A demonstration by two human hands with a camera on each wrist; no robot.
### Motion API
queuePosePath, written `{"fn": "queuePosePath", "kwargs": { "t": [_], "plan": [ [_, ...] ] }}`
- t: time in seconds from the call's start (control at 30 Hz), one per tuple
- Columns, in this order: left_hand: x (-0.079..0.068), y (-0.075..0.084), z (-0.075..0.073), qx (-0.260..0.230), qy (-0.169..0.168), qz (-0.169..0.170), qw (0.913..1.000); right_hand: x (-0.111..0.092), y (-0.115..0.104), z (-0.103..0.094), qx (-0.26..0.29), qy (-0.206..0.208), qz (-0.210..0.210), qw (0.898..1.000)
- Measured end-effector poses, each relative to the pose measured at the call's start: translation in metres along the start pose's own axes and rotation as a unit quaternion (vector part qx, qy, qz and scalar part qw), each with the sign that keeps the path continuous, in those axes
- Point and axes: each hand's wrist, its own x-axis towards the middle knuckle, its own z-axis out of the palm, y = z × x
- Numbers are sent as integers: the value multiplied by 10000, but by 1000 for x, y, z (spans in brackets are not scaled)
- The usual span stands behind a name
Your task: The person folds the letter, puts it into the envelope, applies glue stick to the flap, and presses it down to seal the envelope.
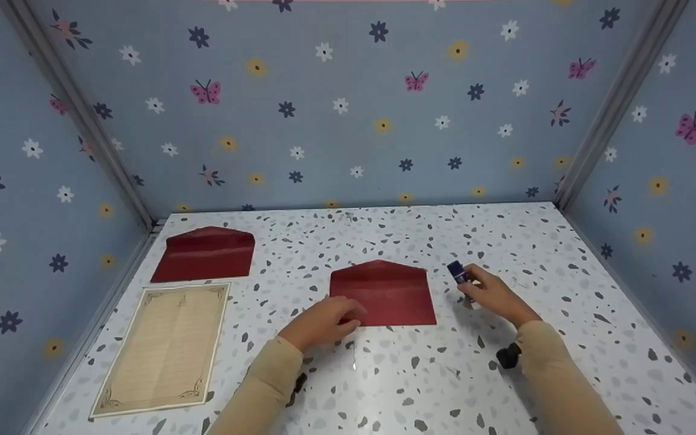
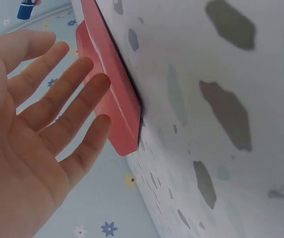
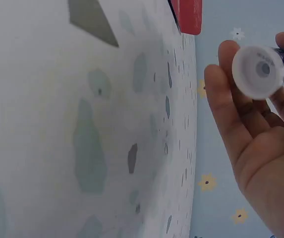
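Note:
A red envelope lies on the speckled table with its flap spread away from me. At its lower left corner is my left hand, which holds nothing. The left wrist view shows that hand's fingers loosely extended beside the envelope. My right hand pinches a glue stick to the right of the envelope, above the table. Its dark blue cap end points up and away. In the right wrist view the white round base of the glue stick faces the camera.
Another red envelope, flap also spread, lies at the back left of the table. In front of it is a tan letter sheet with an ornate border. Flower-patterned walls enclose the table at the back and both sides.

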Motion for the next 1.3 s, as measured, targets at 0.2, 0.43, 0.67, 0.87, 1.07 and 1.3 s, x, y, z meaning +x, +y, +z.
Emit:
{"fn": "queuePosePath", "kwargs": {
  "t": [0.2, 0.43, 0.67, 0.87, 1.07, 1.3],
  "plan": [
    [7, 9, 4, -95, 52, 499, 9987, -2, -15, 17, -26, -610, -371, 9974],
    [14, 21, 11, -417, 150, 896, 9950, -7, -36, 37, -317, -1112, -767, 9903],
    [17, 34, 13, -727, 398, 1121, 9902, -13, -51, 59, -637, -1475, -1300, 9784],
    [19, 40, 16, -661, 611, 1476, 9849, -15, -60, 71, -520, -1455, -1626, 9745],
    [20, 44, 17, -495, 748, 1643, 9823, -15, -63, 77, -553, -1250, -1931, 9716],
    [18, 43, 14, -470, 838, 1792, 9791, -15, -61, 77, -528, -1214, -1895, 9729]
  ]
}}
